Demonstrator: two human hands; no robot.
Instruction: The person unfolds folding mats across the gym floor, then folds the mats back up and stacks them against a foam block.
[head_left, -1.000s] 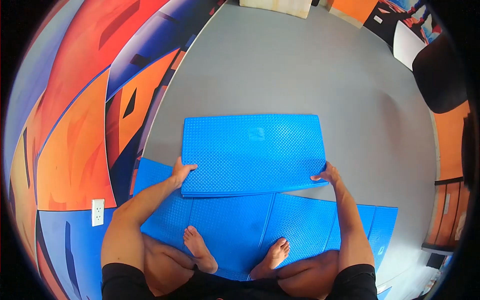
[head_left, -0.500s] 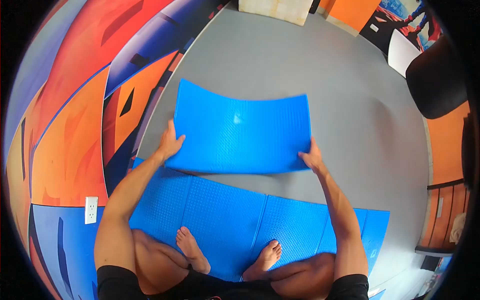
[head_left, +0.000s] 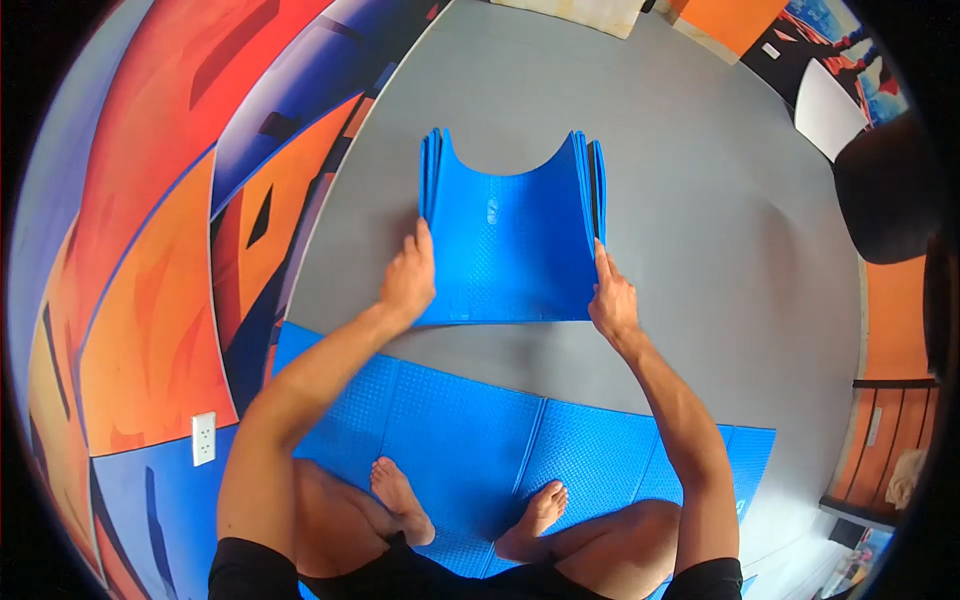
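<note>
even pressure at both ends, layers in line

the folded blue mat [head_left: 512, 250] is out over the grey floor [head_left: 690, 200], between the two hands and beyond the other blue mat [head_left: 460, 418], which lies spread under the bare feet [head_left: 400, 497]. a strip of floor shows between the two mats; whether the folded one touches the floor or hangs clear of it is hard to tell.

the left hand [head_left: 408, 275] grips the left end and the right hand [head_left: 614, 300] grips the right, some fingers out of sight. between them the mat bends into a u shape, its stacked layers showing at both sides, with a dark band among those on the right.

this bend probably wants an equal push from both hands, so the curve sits centred and neither end twists. a grip around every layer seems wisest, since a loose outer one could slip or fan out. easing the squeeze gradually should limit any spring-back.
</note>
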